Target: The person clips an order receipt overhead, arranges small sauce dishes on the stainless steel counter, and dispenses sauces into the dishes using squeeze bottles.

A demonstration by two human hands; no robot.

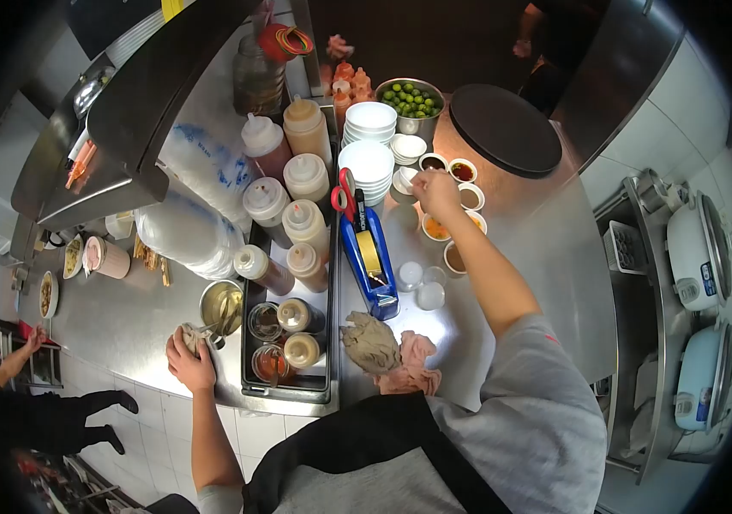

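Note:
My right hand [436, 192] is closed at the edge of a small white cup [404, 180], fingers pinched on its rim. Around it stand small cups of sauce, among them a dark red one [462, 171] and an orange one [435, 227]. Stacked white bowls [367, 168] are just left of that hand. My left hand [190, 364] is wrapped round a crumpled pale cloth [194, 339] on the steel counter, beside a metal pot [222, 307] with utensils in it.
A black tray [332, 385] holds several squeeze bottles. Near it are a blue tape dispenser [369, 261], crumpled cloths [371, 342], a pot of limes [411, 101] and a round black lid [505, 130]. Another person's hand [35, 339] shows at far left.

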